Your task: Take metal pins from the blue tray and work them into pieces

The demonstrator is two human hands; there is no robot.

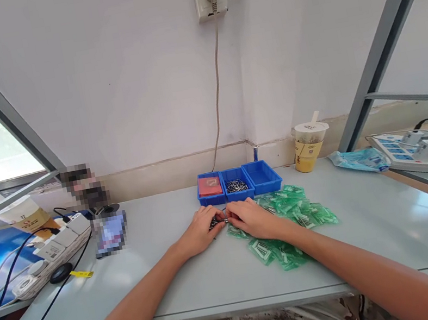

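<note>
Just in front of the blue bins, my left hand (204, 230) is closed around small dark metal pieces (213, 223), which look like screws or pins. My right hand (251, 218) meets it at the fingertips, pinched on something too small to make out. Under and beside my right wrist lies a pile of green plastic packets (288, 251) with small metal pieces inside. The middle blue bin (240, 195) holds loose small metal pieces (236, 185). A red packet (209, 185) lies in the left blue bin (212, 200).
A third blue bin (263, 176) adjoins on the right. Drink cups (308, 146) stand at the back right and far left. A phone (111, 233), power strip (59, 248) and cables occupy the left. A light-blue plastic packet (359, 160) lies right; the table's front edge (248, 304) is near.
</note>
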